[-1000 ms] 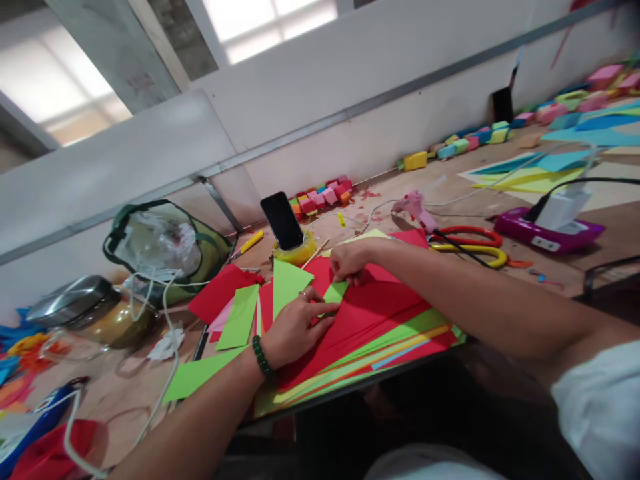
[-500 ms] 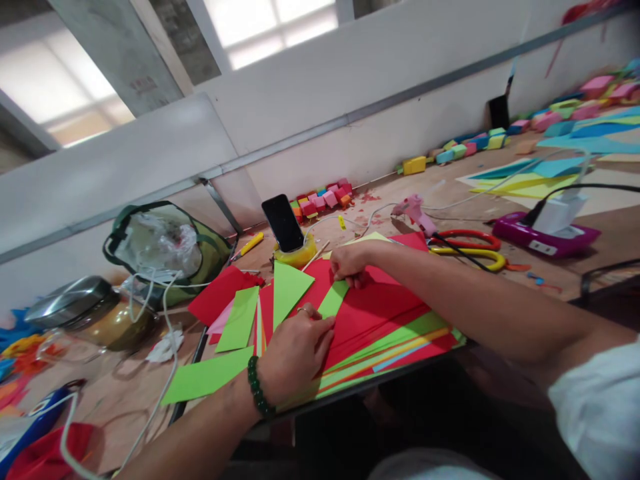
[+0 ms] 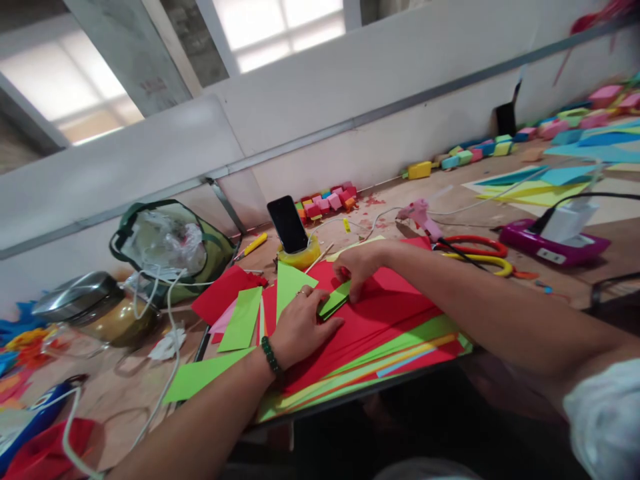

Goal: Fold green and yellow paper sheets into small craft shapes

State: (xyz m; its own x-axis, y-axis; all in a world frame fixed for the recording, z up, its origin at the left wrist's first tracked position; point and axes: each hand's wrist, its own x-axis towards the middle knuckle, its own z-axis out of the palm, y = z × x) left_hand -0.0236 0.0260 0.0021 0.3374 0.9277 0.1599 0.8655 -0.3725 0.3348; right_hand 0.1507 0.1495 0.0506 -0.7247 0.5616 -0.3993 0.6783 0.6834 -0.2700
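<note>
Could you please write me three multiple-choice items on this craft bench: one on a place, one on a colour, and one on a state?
1. Where does the phone stand?
A. propped in the yellow tape roll
B. flat on the red sheet
C. inside the green bag

2. What colour is the small folded paper between the hands?
A. blue
B. green
C. pink

3. How is the left hand placed?
A. lifted clear of the desk
B. pressed down on the paper stack
C. gripping the scissors

Answers:
1 A, its lower edge sits in the roll and it leans upright.
2 B, it is bright green against red sheets.
3 B, palm and fingers lie on the sheets, while the right hand pinches the green piece.
</note>
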